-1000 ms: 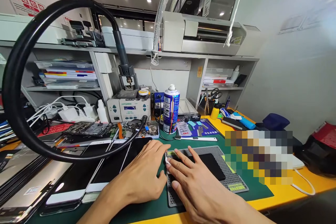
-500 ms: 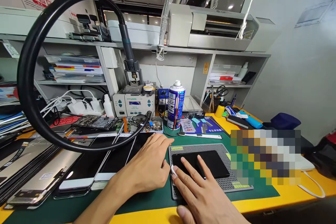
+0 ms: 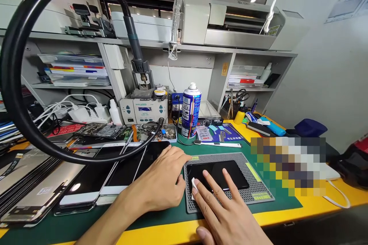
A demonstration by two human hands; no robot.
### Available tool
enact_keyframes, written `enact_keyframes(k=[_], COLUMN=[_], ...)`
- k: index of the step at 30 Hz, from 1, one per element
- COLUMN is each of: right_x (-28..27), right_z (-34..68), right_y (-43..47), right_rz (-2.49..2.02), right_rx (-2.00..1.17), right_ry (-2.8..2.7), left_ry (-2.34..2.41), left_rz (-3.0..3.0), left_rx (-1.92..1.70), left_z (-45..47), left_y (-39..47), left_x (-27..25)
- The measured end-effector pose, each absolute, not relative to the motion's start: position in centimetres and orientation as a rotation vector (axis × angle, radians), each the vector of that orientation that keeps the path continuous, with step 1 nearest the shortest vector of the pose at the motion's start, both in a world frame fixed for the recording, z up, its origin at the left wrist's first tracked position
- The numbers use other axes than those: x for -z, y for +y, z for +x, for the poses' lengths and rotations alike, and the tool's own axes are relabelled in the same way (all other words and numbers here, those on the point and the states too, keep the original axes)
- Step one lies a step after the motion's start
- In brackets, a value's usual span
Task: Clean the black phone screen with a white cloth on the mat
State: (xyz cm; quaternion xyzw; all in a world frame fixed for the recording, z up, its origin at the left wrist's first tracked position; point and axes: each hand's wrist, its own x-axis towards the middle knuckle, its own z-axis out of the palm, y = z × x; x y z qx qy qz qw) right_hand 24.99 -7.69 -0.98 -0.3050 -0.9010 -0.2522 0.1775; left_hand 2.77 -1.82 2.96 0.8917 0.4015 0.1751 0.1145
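Note:
A dark phone-sized screen, its black face up, lies on a grey perforated mat. My right hand is spread over the screen's near side, pressing a small white wipe under a fingertip at the left end. The thumb lies low near the yellow table edge. At the mat's upper left corner rests my left hand, loosely bent, its index finger reaching over the corner and its thumb apart. Its other fingertips are hidden, and I see nothing in it.
Several phone screens lie on the left. A blue spray can stands behind the mat beside a white-handled brush. A thick black hose loops over the left side from a soldering or hot-air station. A blurred patch covers the right.
My right hand and the wipe have moved slightly right along the screen's left end. My left hand stays at the mat's corner. The whole view has shifted a little.

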Motion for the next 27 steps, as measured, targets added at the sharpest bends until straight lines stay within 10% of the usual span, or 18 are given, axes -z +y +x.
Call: enact_keyframes(k=[27], right_x=[1.2], right_z=[34.1], right_y=[-9.9], right_rz=[-1.295], right_rx=[0.992], right_ry=[-2.525], left_ry=[1.174], left_rz=[2.611], left_rx=[-0.467], left_z=[3.0], left_y=[-1.9], left_x=[-2.5])
